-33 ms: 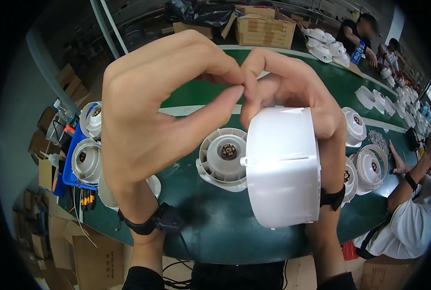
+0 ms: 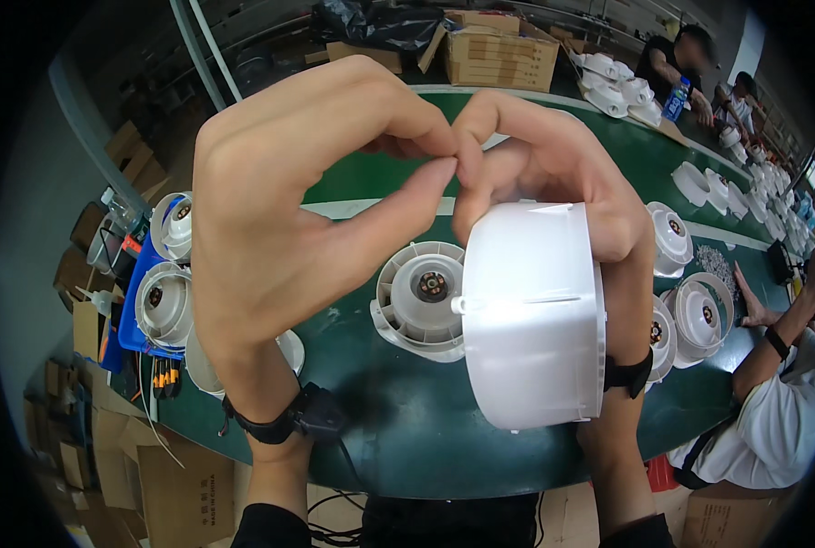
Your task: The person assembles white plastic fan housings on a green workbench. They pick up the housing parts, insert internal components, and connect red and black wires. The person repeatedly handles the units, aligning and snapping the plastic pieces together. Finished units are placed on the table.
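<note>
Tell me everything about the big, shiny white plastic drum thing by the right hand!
This glossy white, drum-shaped housing, plastic by its look, shows a smooth curved wall with one thin raised rib, a small knob on its left edge and little tabs along its right edge. It's turned on its side, so its inside is hidden. The bare right hand holds it near the top.

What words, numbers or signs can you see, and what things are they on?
Lower-left cardboard box: dark printed characters turned sideways; I won't copy them out.
Large cardboard box at the back: lines of print, too small to read.
Blue bottle: pale marks on its label, too small to read.
Lower-right cardboard box: faint print, too blurred to read.
White housing: none that I can see.
</note>
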The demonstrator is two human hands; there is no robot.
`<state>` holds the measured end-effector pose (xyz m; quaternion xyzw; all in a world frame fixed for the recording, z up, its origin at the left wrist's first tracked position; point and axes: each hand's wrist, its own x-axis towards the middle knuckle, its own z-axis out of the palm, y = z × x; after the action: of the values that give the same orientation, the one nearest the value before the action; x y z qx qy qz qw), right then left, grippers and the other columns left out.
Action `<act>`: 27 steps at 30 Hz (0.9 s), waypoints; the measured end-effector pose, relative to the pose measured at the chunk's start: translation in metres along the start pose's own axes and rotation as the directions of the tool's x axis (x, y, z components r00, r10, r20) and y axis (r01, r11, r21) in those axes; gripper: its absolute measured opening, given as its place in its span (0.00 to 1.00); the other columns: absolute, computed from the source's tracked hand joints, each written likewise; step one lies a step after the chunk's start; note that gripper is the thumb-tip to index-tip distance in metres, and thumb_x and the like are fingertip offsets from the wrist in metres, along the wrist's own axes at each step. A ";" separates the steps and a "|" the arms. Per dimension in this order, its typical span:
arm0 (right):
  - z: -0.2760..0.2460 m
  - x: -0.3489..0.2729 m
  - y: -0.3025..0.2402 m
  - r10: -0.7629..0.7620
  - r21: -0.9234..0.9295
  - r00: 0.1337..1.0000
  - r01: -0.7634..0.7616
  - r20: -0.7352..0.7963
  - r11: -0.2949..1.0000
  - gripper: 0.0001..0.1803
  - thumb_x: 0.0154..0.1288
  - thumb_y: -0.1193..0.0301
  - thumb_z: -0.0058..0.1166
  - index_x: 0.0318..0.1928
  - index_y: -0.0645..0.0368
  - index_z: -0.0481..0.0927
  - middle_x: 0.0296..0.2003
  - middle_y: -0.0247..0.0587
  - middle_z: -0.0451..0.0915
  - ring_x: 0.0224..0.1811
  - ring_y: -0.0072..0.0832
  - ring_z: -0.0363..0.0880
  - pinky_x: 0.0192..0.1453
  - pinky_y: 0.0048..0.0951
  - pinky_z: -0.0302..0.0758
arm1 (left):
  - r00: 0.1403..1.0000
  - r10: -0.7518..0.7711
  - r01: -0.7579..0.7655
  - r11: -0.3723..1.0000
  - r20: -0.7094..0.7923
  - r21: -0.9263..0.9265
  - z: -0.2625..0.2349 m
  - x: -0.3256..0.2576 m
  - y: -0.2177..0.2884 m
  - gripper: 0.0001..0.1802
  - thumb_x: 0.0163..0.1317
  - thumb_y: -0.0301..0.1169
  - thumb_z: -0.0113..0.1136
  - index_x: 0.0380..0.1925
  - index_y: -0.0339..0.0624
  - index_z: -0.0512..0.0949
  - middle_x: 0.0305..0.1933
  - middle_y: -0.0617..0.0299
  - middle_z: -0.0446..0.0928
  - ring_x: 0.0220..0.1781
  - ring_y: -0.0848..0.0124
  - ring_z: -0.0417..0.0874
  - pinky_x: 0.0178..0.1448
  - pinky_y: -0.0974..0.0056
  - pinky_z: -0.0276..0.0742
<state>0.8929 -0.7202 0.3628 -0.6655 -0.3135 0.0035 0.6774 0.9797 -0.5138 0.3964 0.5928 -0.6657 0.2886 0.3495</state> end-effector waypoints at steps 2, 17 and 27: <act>-0.004 0.003 0.001 -0.030 -0.032 0.998 0.032 0.055 0.999 0.27 0.42 0.82 0.46 0.49 0.64 0.68 0.36 0.44 0.83 0.38 0.22 0.82 0.44 0.19 0.75 | 0.999 -0.040 0.040 0.999 -0.005 0.013 0.001 -0.001 0.000 0.09 0.43 0.16 0.65 0.27 0.31 0.79 0.29 0.58 0.79 0.32 0.70 0.79 0.38 0.69 0.74; -0.003 0.006 0.014 -0.001 -0.016 0.998 0.002 0.067 1.000 0.27 0.41 0.88 0.43 0.48 0.67 0.69 0.34 0.45 0.83 0.29 0.23 0.81 0.29 0.21 0.75 | 0.975 -0.182 0.174 0.982 0.127 0.068 0.005 -0.003 0.004 0.08 0.45 0.19 0.59 0.28 0.32 0.72 0.30 0.58 0.72 0.32 0.71 0.73 0.38 0.69 0.69; -0.008 0.006 0.018 0.002 -0.044 0.995 0.002 0.100 0.999 0.25 0.42 0.89 0.42 0.46 0.67 0.71 0.33 0.47 0.85 0.29 0.26 0.81 0.32 0.23 0.76 | 0.984 -0.135 0.131 0.991 0.117 0.041 0.010 -0.001 0.008 0.09 0.39 0.19 0.59 0.24 0.32 0.72 0.24 0.58 0.70 0.26 0.69 0.71 0.32 0.68 0.66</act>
<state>0.9084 -0.7233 0.3497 -0.6791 -0.3470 0.0297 0.6461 0.9707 -0.5203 0.3896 0.6576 -0.6396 0.2397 0.3179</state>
